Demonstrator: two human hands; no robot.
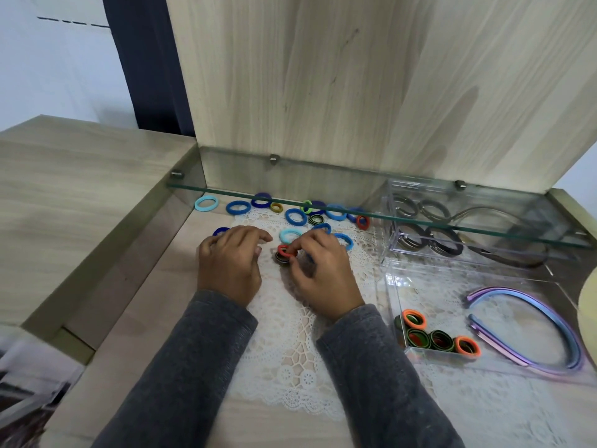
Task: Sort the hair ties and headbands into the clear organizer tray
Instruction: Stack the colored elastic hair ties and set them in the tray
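Roughly halfway: tray [394, 295] at right holds orange-green hair ties [436, 339], dark hair ties [433, 210] and purple headbands [549, 318]; a dozen-odd blue hair ties [295, 217] lie loose on the far worktop [145, 318], right hand [323, 273] pinching a red hair tie [286, 250], left hand [229, 263] resting loosely curled, empty.

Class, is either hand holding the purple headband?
No, the purple headband lies in the clear tray, untouched by left hand or right hand.

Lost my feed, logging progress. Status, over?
Left hand open, empty. Right hand pinching red tie. Blue ties loose; tray part filled. Glass shelf overhangs back row.
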